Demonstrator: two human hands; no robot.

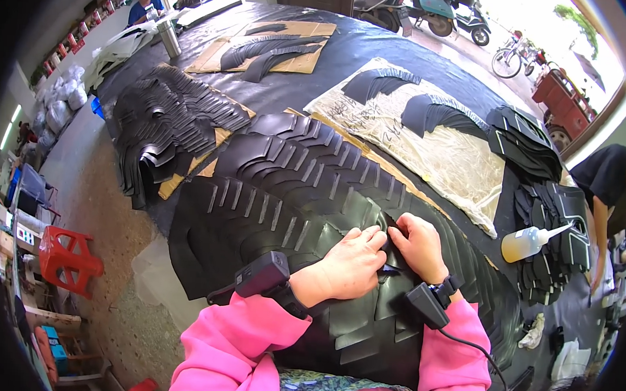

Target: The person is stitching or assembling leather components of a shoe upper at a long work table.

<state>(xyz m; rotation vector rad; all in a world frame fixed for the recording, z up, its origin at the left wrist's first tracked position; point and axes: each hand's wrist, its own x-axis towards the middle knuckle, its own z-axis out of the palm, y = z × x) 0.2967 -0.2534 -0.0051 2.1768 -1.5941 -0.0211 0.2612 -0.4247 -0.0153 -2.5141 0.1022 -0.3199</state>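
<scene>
In the middle of the table, my left hand [348, 263] presses down on overlapping black leather-like pieces [286, 167], its fingers bent and closed at the edge of one piece. Close beside it, my right hand [419, 247] pinches the lifted edge of the same black piece [389, 250] between thumb and fingers. The two hands almost meet there. Rows of these flat pieces fan out around my hands, several with a grey strip along one edge. Both wrists carry black strapped devices, and a cable runs from the right one.
A glue bottle [525, 244] with a long nozzle stands at the right, near stacked black pieces [525, 139]. Cardboard [311, 29] and a whitish sheet [462, 182] carry more pieces. A metal flask [169, 39] is far left. A red stool [69, 259] stands left; people are at far left and right.
</scene>
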